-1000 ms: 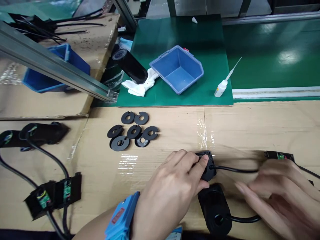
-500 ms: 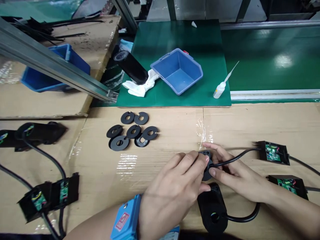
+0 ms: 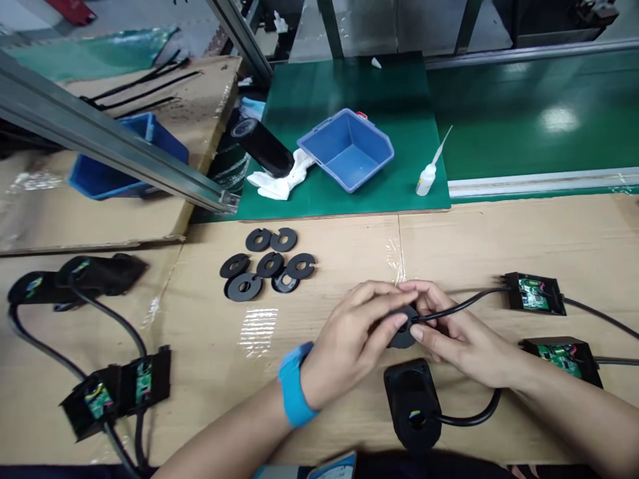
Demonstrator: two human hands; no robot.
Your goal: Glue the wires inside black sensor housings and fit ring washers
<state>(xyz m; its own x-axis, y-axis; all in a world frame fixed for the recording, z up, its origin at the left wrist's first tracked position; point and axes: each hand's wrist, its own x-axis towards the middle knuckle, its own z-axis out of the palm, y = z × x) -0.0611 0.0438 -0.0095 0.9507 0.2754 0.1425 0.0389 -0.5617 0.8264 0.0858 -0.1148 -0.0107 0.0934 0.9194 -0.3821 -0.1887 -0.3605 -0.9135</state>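
Both of my hands are closed around one round black piece in front of me. A flat black slotted ring (image 3: 402,331) faces up there, with a black cable (image 3: 462,309) leaving at its slot side. My left hand (image 3: 359,326) pinches the ring with thumb and fingers. On the other side, my right hand (image 3: 449,332) grips the same piece, its thumb by the cable; what lies under the ring is mostly hidden. The cable leads to a small open black box (image 3: 536,294) with a green circuit board. Just below my hands rests a black cabled housing (image 3: 413,402).
Several loose slotted rings (image 3: 269,264) lie left of centre. More cabled housings (image 3: 102,274) and boxes (image 3: 144,380) are at the left, another box (image 3: 564,356) at the right. Behind stand a blue bin (image 3: 347,150), a dropper bottle (image 3: 426,178) and a black cylinder (image 3: 264,148).
My left hand has turned, its thumb now on the ring's near face and its fingers across the top. The ring faces me more. The head view has shifted slightly.
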